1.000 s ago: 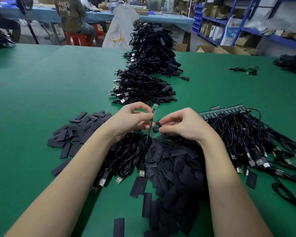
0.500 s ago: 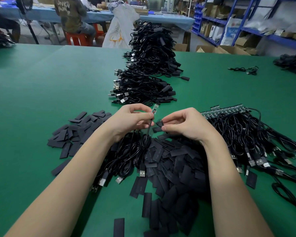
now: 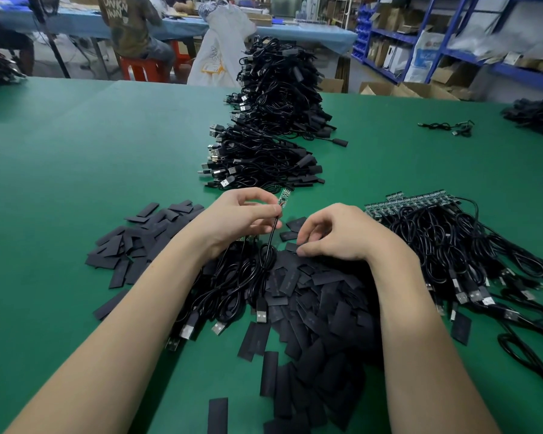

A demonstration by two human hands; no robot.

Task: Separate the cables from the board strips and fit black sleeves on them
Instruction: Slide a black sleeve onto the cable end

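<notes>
At frame centre, the left hand [image 3: 235,219] pinches a black cable [image 3: 271,236] between thumb and fingers just below its small circuit board [image 3: 284,197], which stands upright above the fingertips. The right hand [image 3: 342,234], just right of centre, has its fingers curled down onto the pile of black sleeves [image 3: 314,308] that fills the lower centre of the green table [image 3: 76,158]; whether it pinches a sleeve cannot be told. Board strips [image 3: 411,203] with cables attached lie at right centre, a second scatter of sleeves [image 3: 138,242] at left centre, and a finished cable stack [image 3: 273,120] at upper centre.
</notes>
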